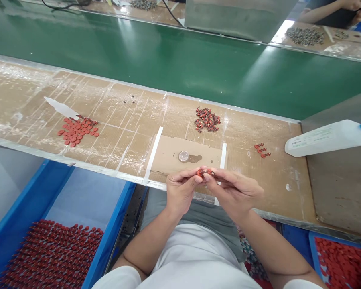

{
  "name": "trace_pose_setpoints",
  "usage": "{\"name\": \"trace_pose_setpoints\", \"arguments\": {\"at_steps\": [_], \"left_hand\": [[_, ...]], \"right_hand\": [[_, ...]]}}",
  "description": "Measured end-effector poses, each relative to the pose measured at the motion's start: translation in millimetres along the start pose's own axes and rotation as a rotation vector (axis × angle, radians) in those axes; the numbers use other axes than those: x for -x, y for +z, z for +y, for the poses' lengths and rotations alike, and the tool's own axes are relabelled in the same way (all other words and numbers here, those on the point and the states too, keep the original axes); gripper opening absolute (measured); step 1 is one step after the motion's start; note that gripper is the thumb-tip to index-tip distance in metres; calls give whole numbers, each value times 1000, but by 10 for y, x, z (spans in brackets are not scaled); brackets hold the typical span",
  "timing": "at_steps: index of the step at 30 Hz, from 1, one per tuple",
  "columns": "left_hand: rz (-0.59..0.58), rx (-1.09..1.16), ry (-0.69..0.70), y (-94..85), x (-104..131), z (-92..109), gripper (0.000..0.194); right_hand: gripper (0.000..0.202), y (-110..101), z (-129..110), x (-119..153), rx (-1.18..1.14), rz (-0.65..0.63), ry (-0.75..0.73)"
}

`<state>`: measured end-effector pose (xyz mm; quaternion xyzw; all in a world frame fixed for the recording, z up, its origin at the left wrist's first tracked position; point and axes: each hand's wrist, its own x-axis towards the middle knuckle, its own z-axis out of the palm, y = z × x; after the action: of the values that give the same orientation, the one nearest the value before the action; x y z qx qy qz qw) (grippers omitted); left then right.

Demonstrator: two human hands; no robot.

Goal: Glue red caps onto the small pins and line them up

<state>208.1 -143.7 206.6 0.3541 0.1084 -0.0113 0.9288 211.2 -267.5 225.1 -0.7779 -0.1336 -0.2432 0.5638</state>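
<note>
Both hands meet above the front edge of the cardboard-covered bench, fingertips pinched on one small red and dark part [205, 172]. My left hand [182, 186] grips its left side, my right hand [233, 188] its right side. Just beyond them a small clear cup [183, 156] stands beside a brown wet patch on a taped cardboard sheet [171, 148]. Behind the sheet lies a pile of red and dark parts [207, 119]. To the right are several similar parts [262, 150]. Red discs [75, 131] are heaped at the left.
A white bottle with a blue cap [327, 138] leans at the right by a metal wall. A green belt [168, 56] runs behind the bench. Blue bins with red parts [57, 253] and red pieces [343, 261] are below. Another person's hands [356, 8] show at top right.
</note>
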Motion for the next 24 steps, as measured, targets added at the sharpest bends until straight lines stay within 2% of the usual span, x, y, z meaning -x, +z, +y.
{"name": "trace_pose_setpoints", "arguments": {"at_steps": [6,14,18,24], "left_hand": [[-18,-41,52,-15,-4,0,19],[-125,-174,191,-53,41,6,24],[-182,-197,234,-35,75,11,26],[-135,-179,216,27,75,17,24]], "right_hand": [[42,-23,28,-26,-10,-45,-41],[46,-103,-6,-209,-37,-79,-288],[44,-137,-63,-283,-38,-91,-366],[42,-168,-92,-309,-34,-101,-382]]}}
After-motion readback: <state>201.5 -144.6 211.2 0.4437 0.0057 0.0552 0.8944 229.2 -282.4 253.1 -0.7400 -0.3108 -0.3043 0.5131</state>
